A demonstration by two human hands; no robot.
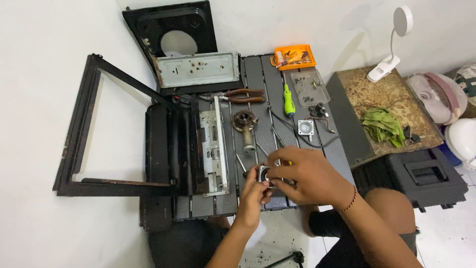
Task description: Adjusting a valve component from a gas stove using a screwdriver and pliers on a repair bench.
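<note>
Both hands meet low over the grey table (pixel 258 74): left hand (pixel 254 192) pinches a small round metal part (pixel 265 173) in closed fingers, right hand (pixel 310 173) curls over it, fingertips gripping its top edge.

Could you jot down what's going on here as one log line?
left hand: holds small square part | right hand: fingers on same part | nearby: burner, pliers, green screwdriver

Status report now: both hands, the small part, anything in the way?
Left hand and right hand both pinch small square metal part. Held above grey table. Green screwdriver and pliers lie apart.
</note>
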